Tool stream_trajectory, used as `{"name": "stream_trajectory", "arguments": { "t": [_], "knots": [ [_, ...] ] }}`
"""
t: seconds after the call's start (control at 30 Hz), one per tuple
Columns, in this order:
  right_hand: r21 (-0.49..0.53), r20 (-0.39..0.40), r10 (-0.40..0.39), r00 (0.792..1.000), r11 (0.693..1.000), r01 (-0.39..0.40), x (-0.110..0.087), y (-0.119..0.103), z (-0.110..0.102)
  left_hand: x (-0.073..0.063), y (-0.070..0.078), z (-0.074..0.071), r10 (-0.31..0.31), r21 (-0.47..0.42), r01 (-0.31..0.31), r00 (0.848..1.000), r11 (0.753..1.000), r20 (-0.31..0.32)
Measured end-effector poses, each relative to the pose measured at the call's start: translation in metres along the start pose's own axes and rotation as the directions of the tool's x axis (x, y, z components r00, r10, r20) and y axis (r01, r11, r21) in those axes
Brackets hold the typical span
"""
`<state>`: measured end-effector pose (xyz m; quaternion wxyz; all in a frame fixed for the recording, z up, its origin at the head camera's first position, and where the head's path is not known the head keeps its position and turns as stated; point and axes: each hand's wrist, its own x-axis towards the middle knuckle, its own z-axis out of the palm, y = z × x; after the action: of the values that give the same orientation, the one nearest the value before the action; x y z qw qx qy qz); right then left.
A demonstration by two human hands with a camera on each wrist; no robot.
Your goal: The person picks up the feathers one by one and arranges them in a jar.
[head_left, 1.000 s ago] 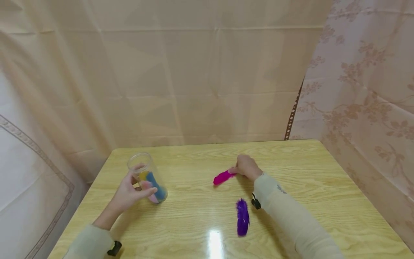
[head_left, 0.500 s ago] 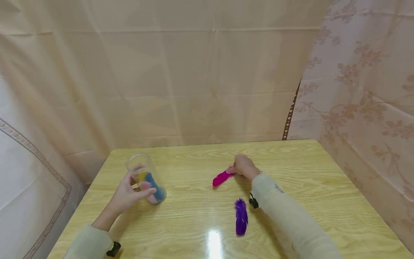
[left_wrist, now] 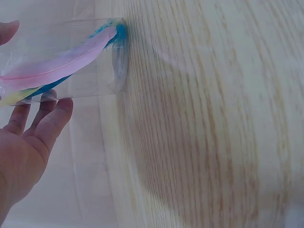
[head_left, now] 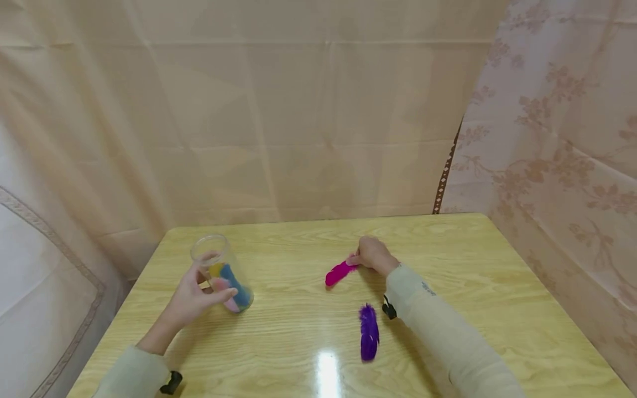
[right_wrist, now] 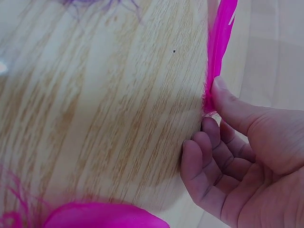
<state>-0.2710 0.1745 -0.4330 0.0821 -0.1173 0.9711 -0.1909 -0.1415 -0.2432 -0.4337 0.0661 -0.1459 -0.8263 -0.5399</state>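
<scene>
My left hand [head_left: 186, 301] grips a clear open-topped jar [head_left: 238, 264] at the left of the table, thumb on the near side and fingers round the far side. Inside it lie a blue feather [head_left: 235, 286], a yellow feather [head_left: 217, 270] and a pale pink feather [left_wrist: 61, 65]. The jar's base is right at the tabletop in the left wrist view. Farther right, my right hand [head_left: 375, 256] pinches a magenta feather [head_left: 338, 273] by its fluffy end between thumb and forefinger, low over the wood. A purple feather [head_left: 369, 334] lies on the table nearer me.
In the right wrist view, a second magenta feather [right_wrist: 102, 216] shows at the lower edge; the right sleeve [head_left: 438, 320] hides that spot in the head view. The wood-grain table [head_left: 293, 249] ends at a beige curtain [head_left: 298, 110], with a floral cloth [head_left: 562, 138] at right.
</scene>
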Motion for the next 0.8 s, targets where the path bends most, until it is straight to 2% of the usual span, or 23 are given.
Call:
{"name": "stream_trajectory", "arguments": {
  "t": [0.3, 0.57, 0.8],
  "knots": [
    [0.018, -0.005, 0.055, 0.998, 0.998, -0.055, 0.011, -0.003, 0.002, 0.017, -0.011, -0.009, 0.018, -0.004, -0.018, 1.000, 1.000, 0.020],
    [0.061, 0.020, 0.032, 0.999, 0.998, -0.033, 0.010, 0.001, 0.002, 0.018, -0.011, -0.008, 0.022, -0.007, -0.022, 1.000, 1.000, 0.021],
    [0.064, 0.061, 0.004, 0.998, 0.998, -0.008, 0.012, -0.001, -0.002, 0.017, -0.009, -0.010, -0.005, 0.012, 0.005, 1.000, 1.000, 0.022]
  ]
}}
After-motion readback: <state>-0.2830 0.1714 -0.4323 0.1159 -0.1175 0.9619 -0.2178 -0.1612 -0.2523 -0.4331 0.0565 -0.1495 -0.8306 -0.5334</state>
